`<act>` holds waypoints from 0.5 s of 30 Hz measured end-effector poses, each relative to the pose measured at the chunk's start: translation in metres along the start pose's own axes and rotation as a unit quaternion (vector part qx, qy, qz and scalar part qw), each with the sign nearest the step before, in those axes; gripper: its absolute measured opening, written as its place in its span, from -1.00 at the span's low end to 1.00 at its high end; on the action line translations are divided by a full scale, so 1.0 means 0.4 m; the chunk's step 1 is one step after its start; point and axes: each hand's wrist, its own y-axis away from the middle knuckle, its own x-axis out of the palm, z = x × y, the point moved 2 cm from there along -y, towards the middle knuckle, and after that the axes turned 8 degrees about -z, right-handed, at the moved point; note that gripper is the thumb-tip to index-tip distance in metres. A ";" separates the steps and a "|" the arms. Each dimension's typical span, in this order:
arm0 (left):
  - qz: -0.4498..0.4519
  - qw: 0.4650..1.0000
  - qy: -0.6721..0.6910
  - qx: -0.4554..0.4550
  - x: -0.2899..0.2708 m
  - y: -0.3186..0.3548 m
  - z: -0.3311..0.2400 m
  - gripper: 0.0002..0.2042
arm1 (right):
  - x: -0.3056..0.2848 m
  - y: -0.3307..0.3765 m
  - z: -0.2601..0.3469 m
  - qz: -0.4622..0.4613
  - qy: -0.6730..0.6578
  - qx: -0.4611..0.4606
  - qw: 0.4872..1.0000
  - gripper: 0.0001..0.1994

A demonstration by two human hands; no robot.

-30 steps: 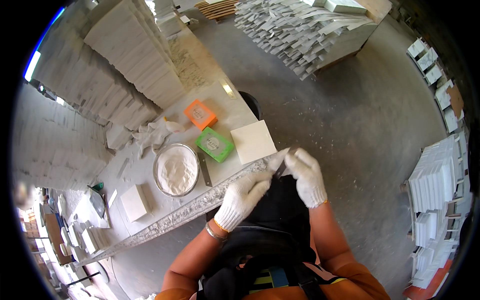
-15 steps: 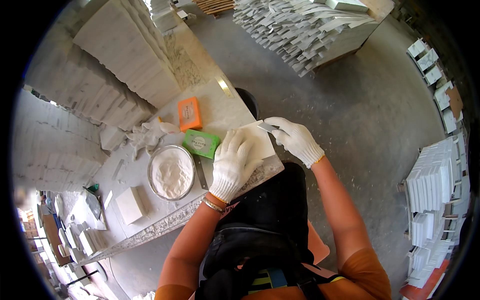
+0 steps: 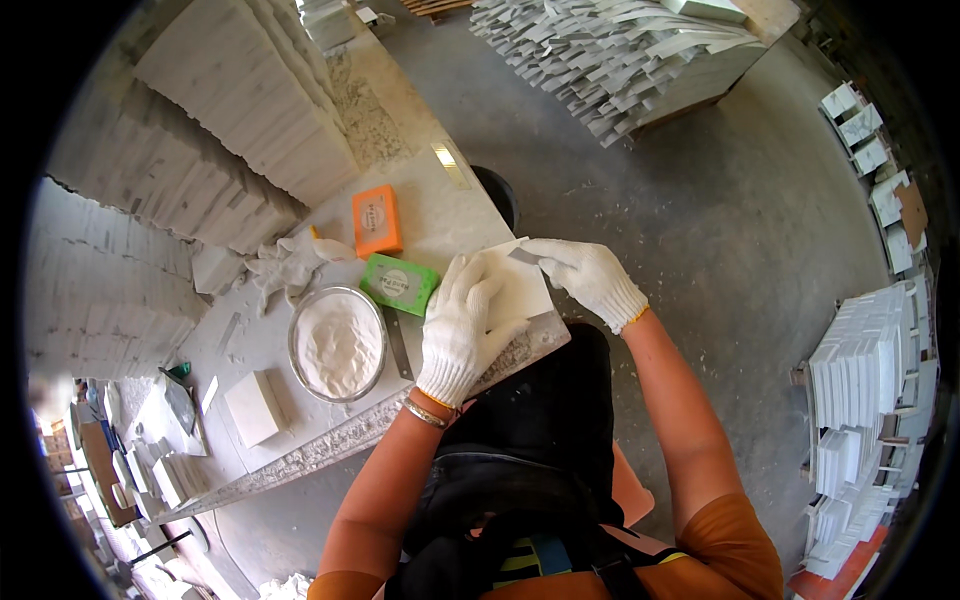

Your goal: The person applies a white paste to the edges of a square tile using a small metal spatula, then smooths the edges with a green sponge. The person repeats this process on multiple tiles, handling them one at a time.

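Compared with one second ago, I see the left hand (image 3: 460,325) now on the white tile (image 3: 522,297), fingers slightly apart, so it seems steadied at the table (image 3: 440,212) corner. The right hand (image 3: 590,277) pinches a metal scraper (image 3: 523,257) at the tile's far edge.

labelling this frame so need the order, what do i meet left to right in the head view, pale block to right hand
Pale square block, round silvery bowl of white material, green rectangular block, white-gloved left hand, held thin grey blade, white-gloved right hand.
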 end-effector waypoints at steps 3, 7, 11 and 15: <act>-0.007 1.000 0.000 0.001 0.000 0.002 0.002 -0.35 | -0.007 0.014 0.015 0.004 0.018 0.009 1.000 -0.73; -0.006 1.000 0.004 -0.006 -0.002 0.001 0.002 -0.38 | -0.008 0.036 0.006 -0.015 -0.015 -0.007 1.000 -0.75; -0.010 1.000 0.012 -0.006 0.002 0.000 -0.001 -0.42 | -0.014 0.069 -0.013 -0.021 -0.029 0.002 0.999 -0.74; -0.009 1.000 0.005 -0.018 0.006 0.009 0.002 -0.42 | -0.027 0.148 0.014 0.048 0.006 0.014 0.999 -0.67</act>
